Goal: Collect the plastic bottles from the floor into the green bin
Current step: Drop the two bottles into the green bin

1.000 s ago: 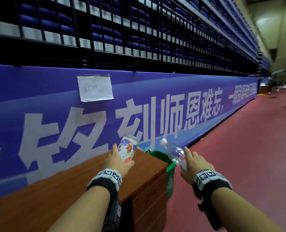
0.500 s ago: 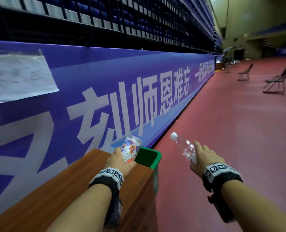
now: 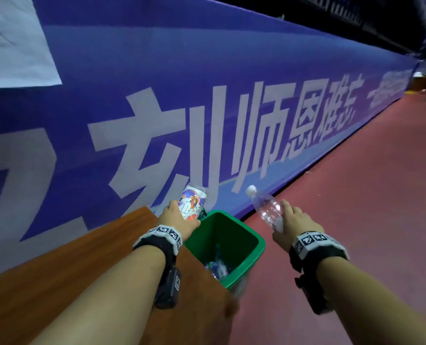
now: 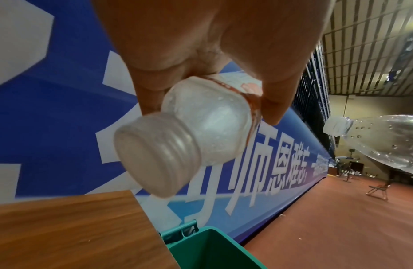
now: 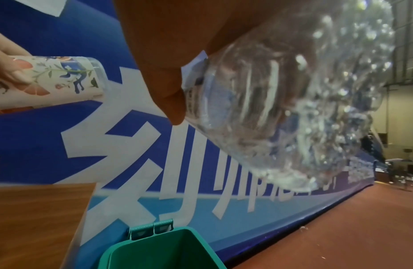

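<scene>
A brown wooden worktop [image 3: 65, 277] is standing along the blue banner wall [image 3: 207, 83] on the left, and the green bin [image 3: 254, 255] is sitting on the red floor [image 3: 356, 207] right against its end, probably so that it is staying put while things are dropped in.

The left hand [image 3: 175, 220] is hovering over the near-left rim of the bin, its grip curled round a printed-label bottle [image 3: 192, 202]. The left wrist view is showing thumb and fingers wrapping the labelled body, with the threaded neck [image 4: 154, 158], which appears to have no cap, pointing forward and down. That tilt is looking like a set-up for letting the bottle slide mouth-first into the opening.

The bin is standing open, its hinge [image 5: 152, 228] toward the wall, and several clear bottles [image 3: 218, 266] are already lying at its bottom, so the collecting is well under way.

To the right, the right hand [image 3: 294, 225] is holding a clear capped bottle [image 3: 266, 207] by its lower body, cap [image 3: 251, 190] angled up toward the wall. It is waiting beside the bin, over the floor rather than over the opening, seemingly so that the two bottles are not colliding at the rim.
</scene>
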Action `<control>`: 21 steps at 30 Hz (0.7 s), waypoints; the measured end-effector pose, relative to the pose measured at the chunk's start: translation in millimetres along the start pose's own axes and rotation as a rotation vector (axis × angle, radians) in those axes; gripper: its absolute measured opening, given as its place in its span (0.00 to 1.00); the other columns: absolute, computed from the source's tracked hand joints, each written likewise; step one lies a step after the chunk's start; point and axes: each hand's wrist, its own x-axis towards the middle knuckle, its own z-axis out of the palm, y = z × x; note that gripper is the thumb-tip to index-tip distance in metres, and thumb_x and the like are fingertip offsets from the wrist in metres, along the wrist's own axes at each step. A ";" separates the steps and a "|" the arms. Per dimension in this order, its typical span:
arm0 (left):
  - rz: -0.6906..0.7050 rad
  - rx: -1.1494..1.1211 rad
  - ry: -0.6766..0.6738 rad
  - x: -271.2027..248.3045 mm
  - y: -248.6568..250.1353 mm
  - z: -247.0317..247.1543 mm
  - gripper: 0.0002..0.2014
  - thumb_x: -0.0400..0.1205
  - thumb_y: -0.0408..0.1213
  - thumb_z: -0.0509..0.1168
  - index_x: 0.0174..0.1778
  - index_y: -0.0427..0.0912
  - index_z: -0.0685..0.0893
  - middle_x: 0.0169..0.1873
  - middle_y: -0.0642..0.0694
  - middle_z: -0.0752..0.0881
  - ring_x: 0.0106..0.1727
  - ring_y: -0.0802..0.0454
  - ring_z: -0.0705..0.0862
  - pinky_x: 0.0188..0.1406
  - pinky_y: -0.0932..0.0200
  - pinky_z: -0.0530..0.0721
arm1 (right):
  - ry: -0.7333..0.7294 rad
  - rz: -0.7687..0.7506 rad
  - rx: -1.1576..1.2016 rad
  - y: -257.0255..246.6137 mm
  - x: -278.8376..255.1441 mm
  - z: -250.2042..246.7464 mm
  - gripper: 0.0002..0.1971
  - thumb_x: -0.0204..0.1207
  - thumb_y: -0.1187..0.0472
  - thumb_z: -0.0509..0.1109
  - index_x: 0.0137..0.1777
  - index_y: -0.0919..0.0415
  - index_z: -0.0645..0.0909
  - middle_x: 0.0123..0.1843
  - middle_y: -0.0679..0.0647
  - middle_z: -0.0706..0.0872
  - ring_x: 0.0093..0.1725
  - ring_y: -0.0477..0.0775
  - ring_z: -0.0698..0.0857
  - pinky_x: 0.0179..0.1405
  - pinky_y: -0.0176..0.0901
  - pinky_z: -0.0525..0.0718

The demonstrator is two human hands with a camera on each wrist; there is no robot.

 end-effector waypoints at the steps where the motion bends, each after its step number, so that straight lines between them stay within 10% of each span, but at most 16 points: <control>1: -0.015 -0.008 0.016 21.7 -1.5 4.7 0.35 0.68 0.49 0.78 0.65 0.41 0.71 0.56 0.39 0.82 0.54 0.38 0.84 0.52 0.49 0.85 | -0.005 -0.016 0.005 -7.8 22.6 7.5 0.45 0.73 0.47 0.70 0.85 0.49 0.48 0.74 0.53 0.72 0.69 0.59 0.78 0.62 0.58 0.82; 21: -0.583 -0.078 -0.150 264.4 11.1 206.7 0.33 0.70 0.51 0.78 0.65 0.41 0.72 0.55 0.42 0.83 0.48 0.45 0.80 0.47 0.57 0.78 | -0.463 -0.270 0.230 -36.1 361.3 217.5 0.49 0.75 0.46 0.71 0.87 0.59 0.46 0.75 0.63 0.72 0.72 0.66 0.76 0.68 0.55 0.77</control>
